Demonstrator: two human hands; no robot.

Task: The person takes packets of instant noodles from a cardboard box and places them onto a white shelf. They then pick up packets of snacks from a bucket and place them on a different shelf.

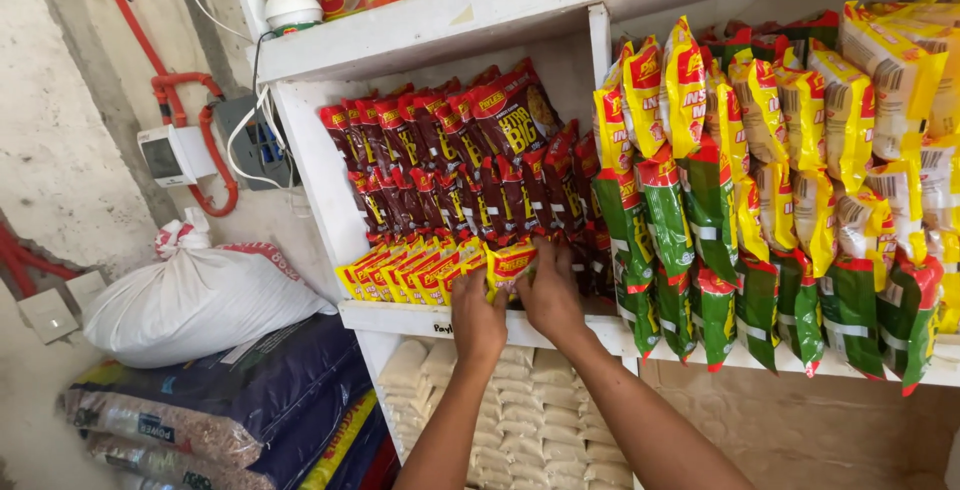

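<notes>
Both your hands are on the white shelf (400, 318): your left hand (478, 322) and right hand (551, 295), side by side, pinch one yellow packet (510, 262) at the end of a yellow row (400, 272). Dark red packets (450, 160) stand behind, green and yellow packets (770, 210) to the right, a white sack (200, 300) far left.

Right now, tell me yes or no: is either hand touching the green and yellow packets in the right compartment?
No: the left hand and right hand both rest on the yellow packets in the left compartment.
</notes>
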